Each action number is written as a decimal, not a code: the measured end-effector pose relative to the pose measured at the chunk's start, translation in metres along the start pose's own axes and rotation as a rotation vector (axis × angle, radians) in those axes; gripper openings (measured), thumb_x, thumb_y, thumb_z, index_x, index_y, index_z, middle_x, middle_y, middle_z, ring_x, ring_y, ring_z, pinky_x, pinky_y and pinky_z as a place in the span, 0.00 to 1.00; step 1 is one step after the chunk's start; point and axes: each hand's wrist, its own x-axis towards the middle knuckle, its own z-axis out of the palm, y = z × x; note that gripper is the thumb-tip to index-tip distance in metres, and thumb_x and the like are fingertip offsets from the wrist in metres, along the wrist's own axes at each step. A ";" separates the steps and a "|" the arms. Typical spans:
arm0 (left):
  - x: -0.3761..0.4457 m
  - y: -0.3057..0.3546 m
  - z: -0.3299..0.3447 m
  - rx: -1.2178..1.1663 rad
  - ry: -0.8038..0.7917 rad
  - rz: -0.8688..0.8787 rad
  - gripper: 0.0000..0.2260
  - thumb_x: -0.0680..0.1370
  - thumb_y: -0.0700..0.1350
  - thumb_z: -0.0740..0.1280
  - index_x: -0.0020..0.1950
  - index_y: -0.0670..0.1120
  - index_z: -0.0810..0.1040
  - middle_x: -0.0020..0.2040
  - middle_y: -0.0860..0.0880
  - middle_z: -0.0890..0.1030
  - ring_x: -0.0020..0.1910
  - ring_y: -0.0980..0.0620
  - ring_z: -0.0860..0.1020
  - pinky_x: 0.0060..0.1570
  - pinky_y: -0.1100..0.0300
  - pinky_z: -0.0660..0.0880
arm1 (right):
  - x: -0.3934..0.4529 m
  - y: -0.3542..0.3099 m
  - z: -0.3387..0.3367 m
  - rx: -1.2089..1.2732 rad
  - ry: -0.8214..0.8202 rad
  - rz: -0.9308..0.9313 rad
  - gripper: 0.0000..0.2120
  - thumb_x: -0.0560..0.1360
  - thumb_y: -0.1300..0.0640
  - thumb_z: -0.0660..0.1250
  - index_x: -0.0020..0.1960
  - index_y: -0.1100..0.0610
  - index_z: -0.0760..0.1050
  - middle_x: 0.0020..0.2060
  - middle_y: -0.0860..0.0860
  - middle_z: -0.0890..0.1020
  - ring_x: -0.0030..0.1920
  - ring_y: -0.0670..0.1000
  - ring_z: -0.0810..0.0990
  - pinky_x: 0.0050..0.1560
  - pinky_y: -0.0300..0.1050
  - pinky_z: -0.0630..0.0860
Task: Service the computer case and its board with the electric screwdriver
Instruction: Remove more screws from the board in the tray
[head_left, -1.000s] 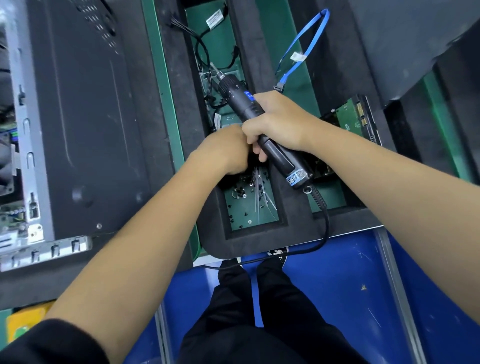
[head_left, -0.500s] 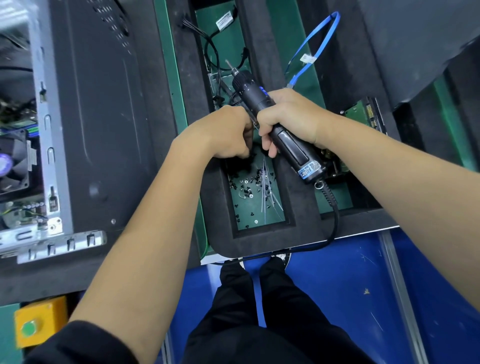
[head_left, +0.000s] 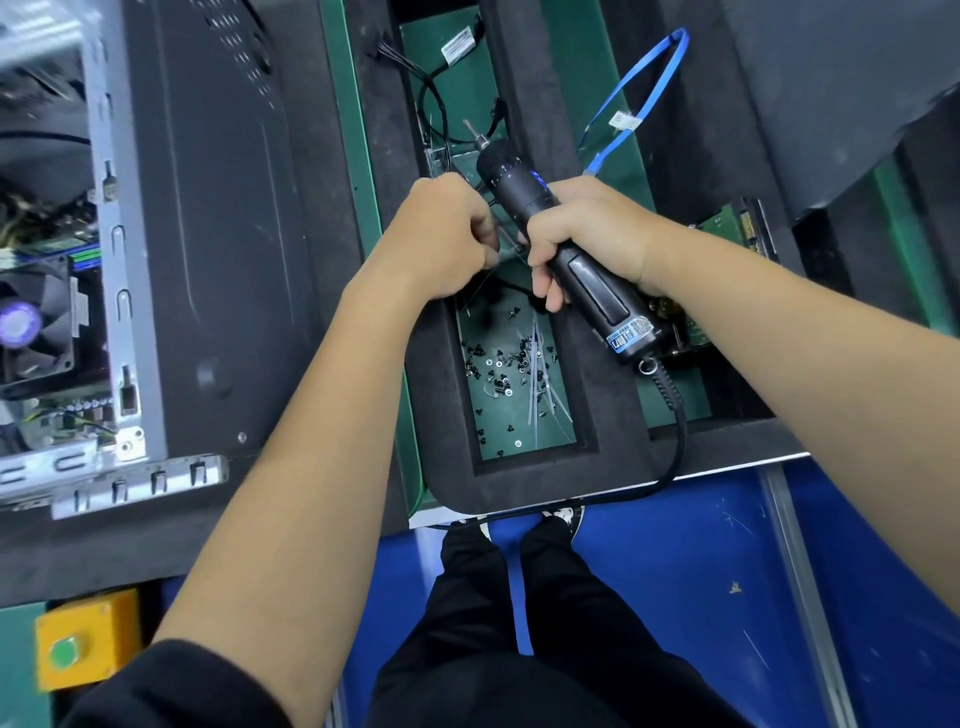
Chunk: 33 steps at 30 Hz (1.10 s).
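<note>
Electric screwdriver (head_left: 561, 249) sits in the right hand (head_left: 587, 228), fingers wrapped around the middle of the barrel, bit (head_left: 470, 130) pointing up and away over the foam tray (head_left: 608, 415), not on any screw. Cord (head_left: 675, 452) trails off the tool's rear end over the tray's near edge. Left hand (head_left: 447, 234) is fisted right beside the tool, fingertips pinched together near the barrel; looks like it holds something small and thin, but I can't tell what, too hidden. Computer case (head_left: 208, 234) lies on its side at far left, well apart from both hands, dark side panel up, open interior with board (head_left: 47, 249) and fan (head_left: 31, 322) visible at the frame edge, blurred. Loose screws (head_left: 498, 364) and pale zip ties (head_left: 540, 379) are scattered in the green tray compartment just below the hands. Blue cable (head_left: 639, 88) loops over the next compartment; a bare circuit board (head_left: 727, 228) sits behind the right wrist.

Judgement: step in hand is fetching or sorting a fastener before going back to the case. To do it well: keep the trigger untouched while the bit is in free air, seat the screw squarely on the bit tip, and watch the cord so it doesn't drag through the screw pile when the tool swings left. Approach the case hole straight, not angled, or the screw may cross-thread or drop onto the board.
</note>
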 end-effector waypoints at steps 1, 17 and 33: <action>0.000 0.000 0.001 0.035 -0.005 0.011 0.02 0.72 0.41 0.73 0.43 0.45 0.83 0.35 0.53 0.73 0.42 0.51 0.72 0.43 0.60 0.69 | 0.000 0.000 0.000 -0.001 0.000 0.002 0.08 0.61 0.63 0.64 0.39 0.60 0.68 0.27 0.62 0.80 0.24 0.58 0.79 0.27 0.41 0.76; -0.007 0.000 0.034 0.793 -0.166 0.236 0.05 0.75 0.44 0.62 0.40 0.50 0.68 0.34 0.52 0.68 0.36 0.49 0.68 0.43 0.56 0.58 | 0.000 -0.002 -0.001 -0.011 0.004 -0.001 0.06 0.70 0.69 0.61 0.42 0.60 0.67 0.26 0.60 0.79 0.24 0.57 0.78 0.27 0.39 0.75; -0.005 0.002 0.028 0.512 -0.058 0.143 0.09 0.71 0.33 0.61 0.46 0.43 0.77 0.35 0.46 0.71 0.35 0.43 0.70 0.33 0.55 0.64 | 0.001 -0.001 -0.002 -0.007 -0.001 0.002 0.04 0.70 0.68 0.62 0.41 0.61 0.69 0.28 0.61 0.80 0.25 0.58 0.79 0.29 0.40 0.77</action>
